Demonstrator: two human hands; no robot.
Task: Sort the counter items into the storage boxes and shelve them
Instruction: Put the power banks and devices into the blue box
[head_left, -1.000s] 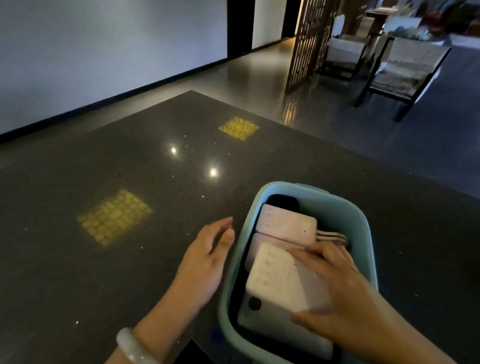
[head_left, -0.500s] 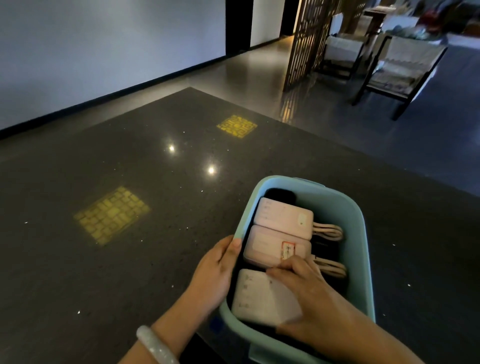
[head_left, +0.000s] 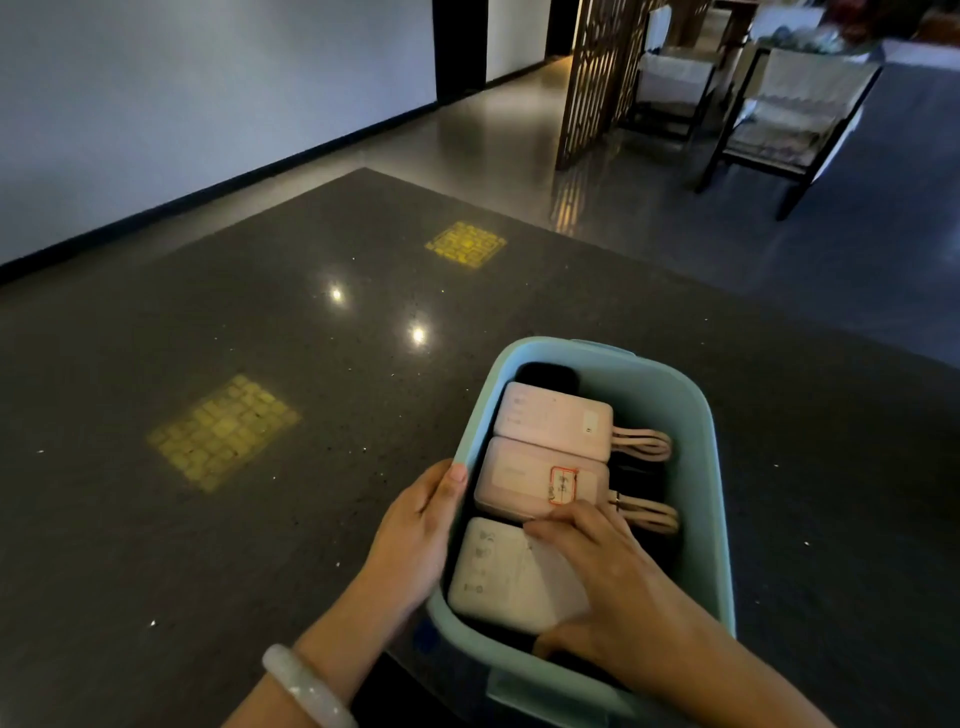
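power banks filled the light blue storage box (head_left: 696, 467), which sat on the dark speckled counter (head_left: 260, 519) close to the person. three pale ones lay flat in a row along the box's length: a pink power bank (head_left: 550, 421) at the far end, a second pink power bank (head_left: 530, 480) with a red-edged label in the middle, and a white power bank (head_left: 498, 577) nearest the person. each pink one had a looped cable (head_left: 644, 447) tucked at its right side, so two cable loops showed. a dark object (head_left: 545, 375) peeped out beyond the far pink one; what it was could not be told. laying them side by side, printed faces up, seemingly let the three fit the box's floor without stacking. the right hand (head_left: 608, 587) reached into the box with fingers spread and lightly bent over the white power bank, thumb at its near edge and fingertips at its far edge by the middle one; it looked to be seating that unit in its slot, and whether it pressed or gripped could not be told for certain. the left hand (head_left: 415, 525) held the box's left wall, thumb (head_left: 452, 480) hooked over the rim and palm against the outside, probably to keep the box from sliding. a pale bangle (head_left: 306, 686) circled the left wrist. two yellow patterned patches (head_left: 223, 431) and two bright light reflections (head_left: 418, 335) showed on the counter. two chairs (head_left: 789, 114) stood beyond it, beside a wooden lattice screen (head_left: 597, 78).
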